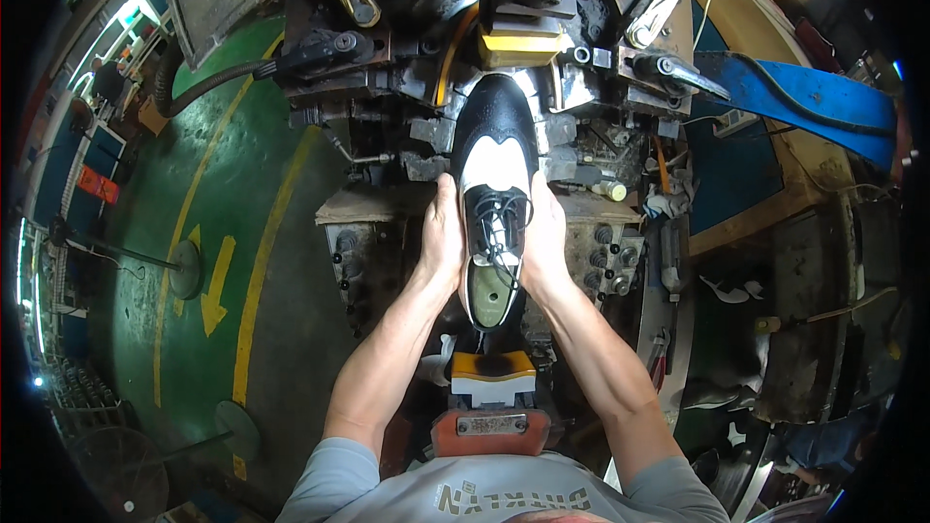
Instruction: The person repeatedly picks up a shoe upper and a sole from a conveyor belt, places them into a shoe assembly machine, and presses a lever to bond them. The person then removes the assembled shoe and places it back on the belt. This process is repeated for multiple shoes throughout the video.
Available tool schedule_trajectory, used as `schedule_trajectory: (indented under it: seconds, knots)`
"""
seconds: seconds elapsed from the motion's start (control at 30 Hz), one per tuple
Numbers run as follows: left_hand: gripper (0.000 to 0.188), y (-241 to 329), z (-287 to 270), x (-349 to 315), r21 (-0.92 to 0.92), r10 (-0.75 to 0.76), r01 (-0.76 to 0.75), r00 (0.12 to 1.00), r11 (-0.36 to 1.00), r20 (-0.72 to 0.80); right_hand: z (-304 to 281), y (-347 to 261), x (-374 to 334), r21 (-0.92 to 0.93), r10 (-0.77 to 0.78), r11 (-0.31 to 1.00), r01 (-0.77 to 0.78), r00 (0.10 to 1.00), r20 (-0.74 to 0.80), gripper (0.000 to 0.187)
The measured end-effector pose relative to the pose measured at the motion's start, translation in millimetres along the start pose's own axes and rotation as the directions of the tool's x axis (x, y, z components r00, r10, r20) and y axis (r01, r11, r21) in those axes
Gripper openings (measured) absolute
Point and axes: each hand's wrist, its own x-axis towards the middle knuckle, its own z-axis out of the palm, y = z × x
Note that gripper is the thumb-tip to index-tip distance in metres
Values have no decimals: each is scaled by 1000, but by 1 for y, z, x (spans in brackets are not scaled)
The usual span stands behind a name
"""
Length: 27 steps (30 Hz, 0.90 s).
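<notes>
A black-and-white lace-up shoe (496,163) sits in the middle of the view, its toe pointing away from me into a machine. Inside its heel opening shows a green shoe last (492,292) with a small hole. My left hand (445,232) presses along the shoe's left side, and my right hand (545,232) wraps its right side, so the shoe is gripped between both. Black laces (499,218) are tied over the white tongue area. Just beyond the toe is the machine's yellow pad (523,48). The shoe's underside is hidden.
Metal clamp blocks (431,134) flank the toe. Close to my body stands a yellow-topped support (492,365) above a red block (491,432). Control knobs (608,260) sit on a panel at right. A blue metal arm (814,107) juts out rightward. Green floor (208,223) with yellow markings lies left.
</notes>
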Motion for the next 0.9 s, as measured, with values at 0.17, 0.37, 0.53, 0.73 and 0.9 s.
schedule_trajectory:
  seconds: [0.17,0.37,0.53,0.73,0.9]
  knots:
    - [51,6,-3,-4,-42,-37,37,999,998,8,15,-18,-13,68,71,995,-72,997,15,45]
    - [46,15,-8,-7,-95,-128,132,990,987,53,-2,-24,-19,-10,160,987,-159,986,54,49]
    - [47,-11,-58,-13,47,-21,24,997,999,-68,-74,-2,-39,-426,-141,901,87,985,-98,38]
    - [43,-70,-124,-51,364,-50,68,997,929,-58,-261,77,-44,-759,-447,606,-237,688,-571,45]
    - [52,-172,-196,-88,609,-79,-31,985,793,153,-361,123,-71,-444,-21,853,-276,831,-557,37]
